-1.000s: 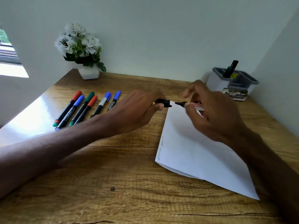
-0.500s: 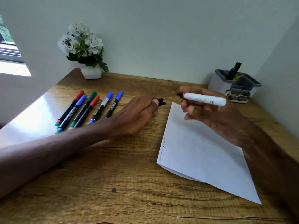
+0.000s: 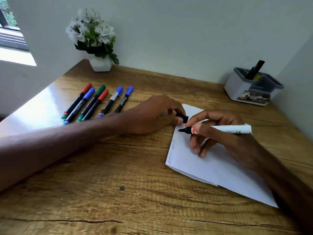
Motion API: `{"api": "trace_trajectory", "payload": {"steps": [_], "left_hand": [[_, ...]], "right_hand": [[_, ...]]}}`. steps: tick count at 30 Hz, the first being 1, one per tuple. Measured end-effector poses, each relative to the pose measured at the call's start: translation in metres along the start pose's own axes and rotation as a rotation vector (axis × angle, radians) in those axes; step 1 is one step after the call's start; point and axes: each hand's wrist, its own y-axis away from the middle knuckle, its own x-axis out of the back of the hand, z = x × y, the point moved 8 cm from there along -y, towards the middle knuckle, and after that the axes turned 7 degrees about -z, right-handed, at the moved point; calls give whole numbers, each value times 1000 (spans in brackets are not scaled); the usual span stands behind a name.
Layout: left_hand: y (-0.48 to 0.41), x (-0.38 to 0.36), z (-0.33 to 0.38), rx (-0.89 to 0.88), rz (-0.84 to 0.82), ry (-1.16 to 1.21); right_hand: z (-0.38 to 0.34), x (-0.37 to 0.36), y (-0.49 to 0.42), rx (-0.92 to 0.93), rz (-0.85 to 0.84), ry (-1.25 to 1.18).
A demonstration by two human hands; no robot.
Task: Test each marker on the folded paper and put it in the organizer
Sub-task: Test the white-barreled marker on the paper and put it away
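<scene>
A folded white paper (image 3: 211, 165) lies on the wooden desk, with small pen marks near its left edge. My right hand (image 3: 215, 131) grips an uncapped white marker (image 3: 225, 129) in a writing hold, its black tip just above the paper's upper left part. My left hand (image 3: 152, 114) rests at the paper's top left corner and pinches the marker's black cap (image 3: 182, 117). Several capped markers (image 3: 94, 102) in red, blue and green lie in a row at the left. The grey and white organizer (image 3: 252, 89) stands at the back right with one dark marker (image 3: 254, 69) in it.
A white pot of white flowers (image 3: 96, 41) stands at the back left corner. Walls close the desk at the back and right. A window sill is at far left. Bare wood (image 3: 118, 192) lies in front of the paper.
My right hand has turned the marker from held level in the air down into a writing hold over the paper. My left hand with the cap has shifted right to the paper's corner.
</scene>
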Motion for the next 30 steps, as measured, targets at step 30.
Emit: {"api": "trace_trajectory", "payload": {"steps": [30], "left_hand": [[-2, -4, -4, -32, 38, 125]], "right_hand": [[4, -9, -6, 106, -21, 38]]}}
